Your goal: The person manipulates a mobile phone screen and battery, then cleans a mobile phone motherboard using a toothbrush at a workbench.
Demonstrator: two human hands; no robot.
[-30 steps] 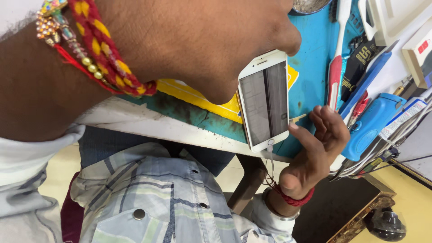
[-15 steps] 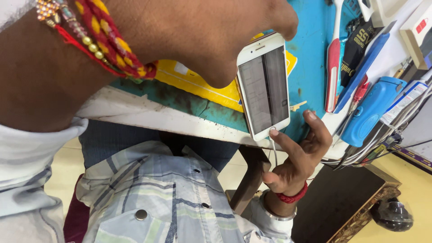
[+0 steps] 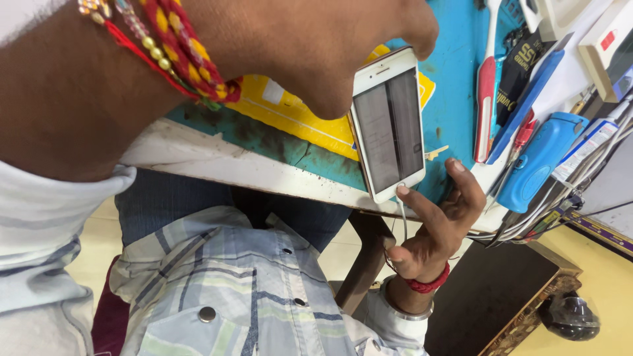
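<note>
My left hand (image 3: 316, 46), with red, yellow and beaded threads on its wrist, grips the top of a white smartphone (image 3: 389, 125). The phone is held upright over the edge of a teal-topped table (image 3: 455, 86), its grey screen facing me. A thin white cable (image 3: 403, 221) hangs from the phone's bottom edge. My right hand (image 3: 435, 231), a red thread on its wrist, is below the phone with fingers spread. One fingertip touches the bottom edge where the cable goes in.
A yellow sheet (image 3: 290, 112) lies on the table behind the phone. To the right are a red-and-white tool (image 3: 486, 99), a blue strip-shaped tool (image 3: 527, 99), a blue device (image 3: 541, 161) and several cables. A dark wooden stool (image 3: 501, 296) stands below.
The phone has stayed in my left hand. My right hand moved from beside the phone's lower right edge to under it, and a fingertip now touches the cable end.
</note>
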